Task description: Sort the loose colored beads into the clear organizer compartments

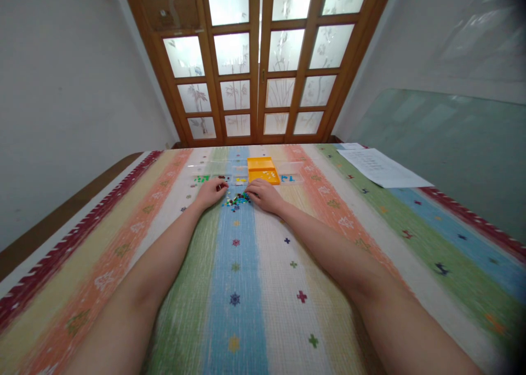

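A small loose pile of mixed-colour pieces (237, 201), mostly blue, green, dark and yellow, lies on the striped tablecloth between my hands. My left hand (210, 192) is left of the pile, by the front of a clear tray holding green pieces (202, 179) and brown pieces (222, 177). Its fingers are curled together; anything in them is too small to tell. At the pile's right edge my right hand (265, 194) has its fingertips drawn together, their contents hidden. Just behind it stands an open orange case (259, 163) with whitish pieces inside.
Blue pieces (287, 178) lie in a clear tray right of the orange case. Yellow pieces (240, 180) sit left of it. Printed paper sheets (382, 167) rest at the table's right far side. Beyond the table are wooden glass-paned doors (263, 63).
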Available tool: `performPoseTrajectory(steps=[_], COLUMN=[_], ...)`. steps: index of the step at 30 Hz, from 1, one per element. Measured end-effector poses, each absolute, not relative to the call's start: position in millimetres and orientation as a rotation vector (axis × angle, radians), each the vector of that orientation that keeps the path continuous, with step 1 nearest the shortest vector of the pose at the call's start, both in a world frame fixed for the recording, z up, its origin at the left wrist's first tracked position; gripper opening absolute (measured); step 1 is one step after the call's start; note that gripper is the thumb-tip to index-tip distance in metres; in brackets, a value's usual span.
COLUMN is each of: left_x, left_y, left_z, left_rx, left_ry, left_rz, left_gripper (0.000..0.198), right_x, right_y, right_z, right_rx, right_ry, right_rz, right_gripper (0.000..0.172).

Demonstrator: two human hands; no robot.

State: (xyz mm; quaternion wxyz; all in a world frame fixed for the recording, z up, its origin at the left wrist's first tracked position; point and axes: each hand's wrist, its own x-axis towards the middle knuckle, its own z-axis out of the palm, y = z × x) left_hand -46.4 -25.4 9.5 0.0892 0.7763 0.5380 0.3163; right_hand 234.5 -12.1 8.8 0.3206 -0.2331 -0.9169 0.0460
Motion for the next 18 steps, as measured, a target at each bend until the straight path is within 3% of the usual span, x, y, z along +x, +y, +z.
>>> performPoseTrajectory(steps=[5,12,18], left_x=[-33.8,-33.0,-10.8], left_y=[-31.4,-30.0,-32.1], left_z=[16.0,13.6,11.6], left_rx=[2.535,2.466,2.383], left_ry=[1.438,1.499,1.479], left_rz=[0.732,0.749,0.831], left_gripper=[0.017,0.014,0.022], right_x=[234.0,233.6,233.9], right_y=[-11.7,-11.5,-10.9], right_z=[7.9,7.7,7.5], right_rx=[-0.681,-0.702,-0.724], right_ry=[-2.387,-2.403,-2.395], right_rz=[0.109,0.1,0.089], right_gripper=[0.019,0.019,0.019])
